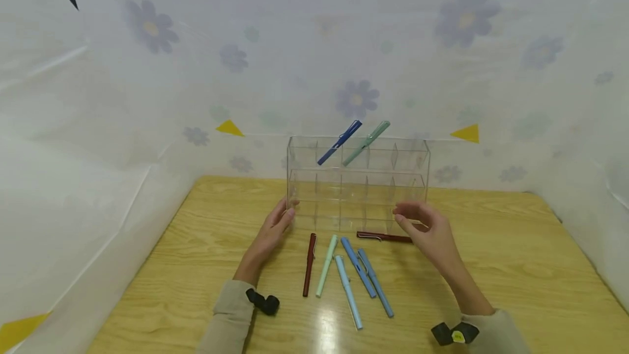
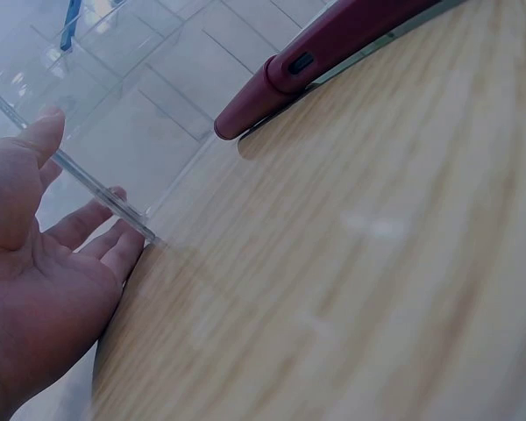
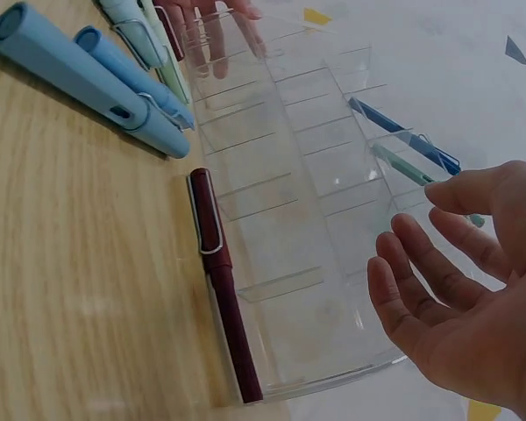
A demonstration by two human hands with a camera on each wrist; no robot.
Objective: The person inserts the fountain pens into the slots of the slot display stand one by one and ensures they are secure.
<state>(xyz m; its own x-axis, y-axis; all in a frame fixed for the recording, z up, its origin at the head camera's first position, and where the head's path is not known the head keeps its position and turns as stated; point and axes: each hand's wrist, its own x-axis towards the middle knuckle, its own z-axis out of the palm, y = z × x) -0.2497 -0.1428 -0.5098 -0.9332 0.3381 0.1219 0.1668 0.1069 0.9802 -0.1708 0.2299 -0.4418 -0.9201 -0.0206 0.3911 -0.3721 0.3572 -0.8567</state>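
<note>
A clear plastic organizer [image 1: 352,211] with rows of compartments stands on the table. My left hand [image 1: 269,232] holds its lower left edge, thumb in front and fingers around the side panel, as the left wrist view [image 2: 48,254] shows. Near the lower right end, my right hand [image 1: 434,238] hovers with loosely bent fingers and nothing between them. Below it, a dark red pen [image 3: 223,272] lies along the organizer's front. A dark blue pen [image 1: 340,142] and a mint green pen [image 1: 367,143] lean in separate upper compartments.
On the wooden table [image 1: 196,266], in front of the organizer, lie another dark red pen [image 1: 309,265], a pale green pen [image 1: 326,266], a light blue pen [image 1: 349,292] and two blue pens [image 1: 375,283] side by side. A flower-patterned sheet [image 1: 314,59] hangs behind.
</note>
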